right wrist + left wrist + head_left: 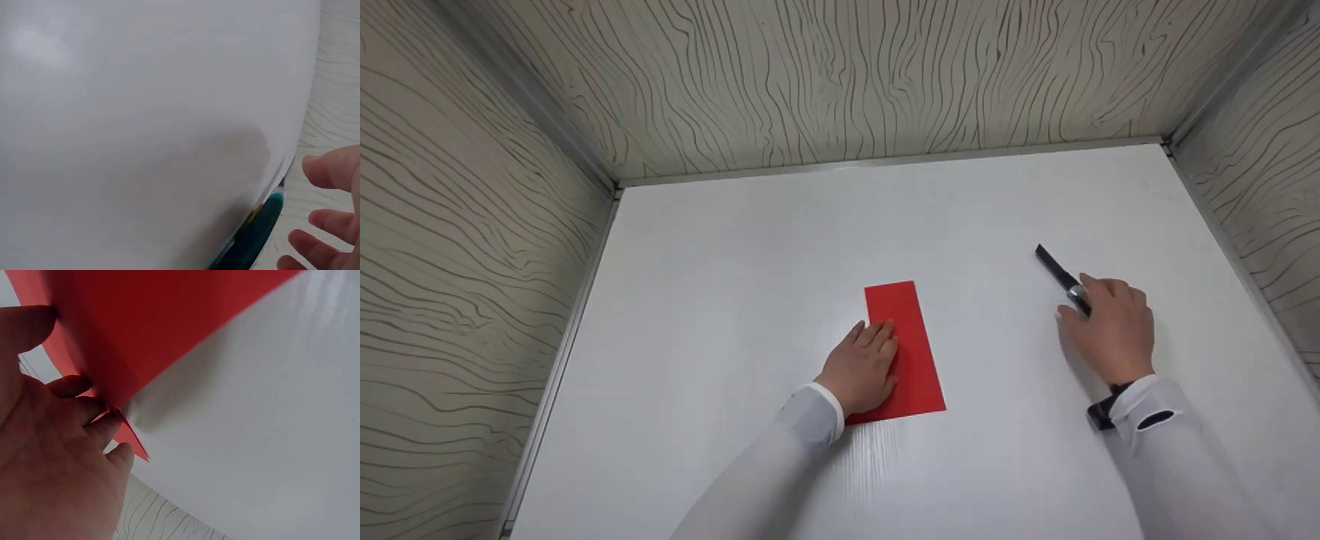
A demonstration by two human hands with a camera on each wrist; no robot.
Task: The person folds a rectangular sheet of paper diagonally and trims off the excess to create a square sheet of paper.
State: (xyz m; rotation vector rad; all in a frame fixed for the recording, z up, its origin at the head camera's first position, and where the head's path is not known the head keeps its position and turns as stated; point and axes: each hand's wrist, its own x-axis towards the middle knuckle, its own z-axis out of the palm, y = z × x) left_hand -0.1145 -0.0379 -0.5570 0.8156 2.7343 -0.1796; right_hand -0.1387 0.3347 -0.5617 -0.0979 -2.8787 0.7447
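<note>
A sheet of red paper (pixel 919 360), apparently folded lengthwise into a long strip, lies on the white table. My left hand (pixel 864 367) rests on its left side with extended fingers. Up close in the left wrist view, the fingertips touch the edge of the red paper (pixel 163 320), and two layers show at its corner. To the right, a slim dark tool (pixel 1056 268) with a silvery band lies slantwise; its exact kind is unclear. Over its near end hovers my right hand (pixel 1114 326). In the right wrist view, spread fingers (pixel 329 169) stand apart from the dark tool (pixel 256 236).
The white table (pixel 720 300) is bordered by grey metal rails (pixel 840 163). Wood-grain patterned panels (pixel 810 75) rise at the back and both sides. A dark strap with a device (pixel 1102 412) sits on my right wrist.
</note>
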